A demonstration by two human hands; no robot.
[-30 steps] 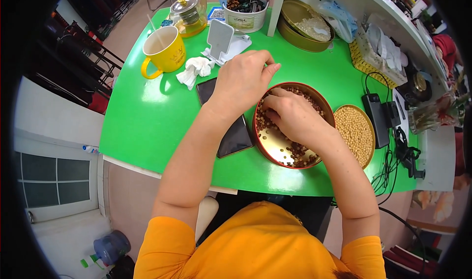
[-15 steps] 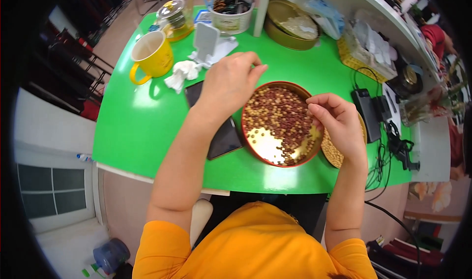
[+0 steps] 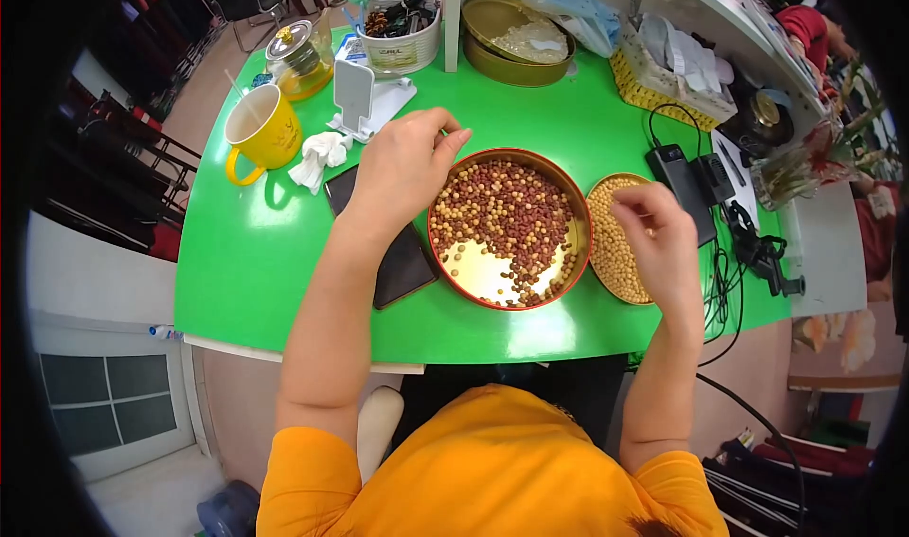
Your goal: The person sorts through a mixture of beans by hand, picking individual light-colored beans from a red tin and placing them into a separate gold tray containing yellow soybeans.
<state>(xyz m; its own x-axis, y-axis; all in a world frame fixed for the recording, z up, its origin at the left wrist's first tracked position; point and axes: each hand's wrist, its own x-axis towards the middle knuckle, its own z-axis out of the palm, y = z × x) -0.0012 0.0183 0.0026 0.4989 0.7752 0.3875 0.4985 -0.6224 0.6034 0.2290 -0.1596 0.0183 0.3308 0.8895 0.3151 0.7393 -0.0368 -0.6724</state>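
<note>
A round red-rimmed tin (image 3: 478, 274) with a gold inside holds mixed beans (image 3: 511, 210), dark red and pale yellow; part of its bottom shows bare. Just left of its rim, above a dark phone (image 3: 405, 270) lying on the desk, is my left hand (image 3: 405, 166). Its fingers are curled in with the thumb against them, and whatever they hold is hidden. To the right stands a smaller round container of pale yellow soybeans (image 3: 614, 245). My right hand (image 3: 666, 245) hovers over its right side, thumb and fingers pinched; I cannot make out anything between them.
On the green desk, a yellow mug (image 3: 265, 137), crumpled tissue (image 3: 319, 161), white phone stand (image 3: 354, 97) and glass teapot (image 3: 301, 65) stand left. Behind are a white basket (image 3: 407, 54) and gold tin (image 3: 511, 67). A black power adapter (image 3: 680, 185) with cables lies right.
My right hand has gone from the mixed-bean tin's right edge to above the soybeans. My left hand stays near the tin's left rim. The view has shifted a little.
</note>
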